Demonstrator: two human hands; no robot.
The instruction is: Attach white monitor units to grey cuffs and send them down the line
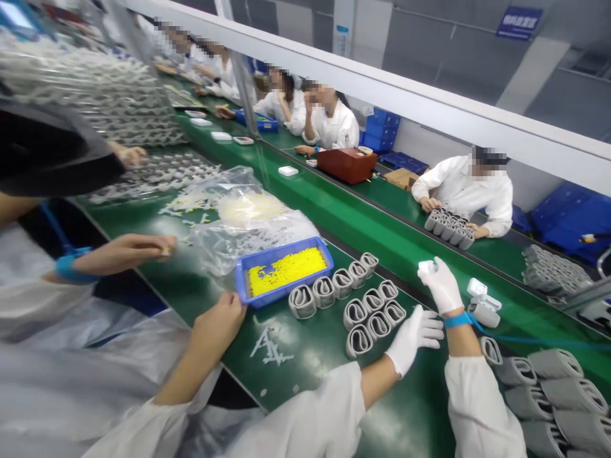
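My right hand (442, 286), in a white glove with a blue wrist strap, reaches over the green conveyor and grips a small white device (426, 267). My left hand (413, 340), also gloved in white, hovers over the green table with its fingers spread and nothing in it. Just left of it stand rows of rolled grey cuffs (361, 340). To the right of my right hand, white devices (477, 287) and a grey cuff (485, 314) sit on the conveyor. More rolled grey cuffs (570, 394) are stacked at the lower right.
A co-worker's hands are at the left, one touching a blue tray (242, 280) of yellow pieces. Plastic bags (258, 216) and white strips (270, 348) lie near it. Across the conveyor (334, 213), a person (470, 191) handles grey cuffs. A red-brown box (346, 166) stands on the far side.
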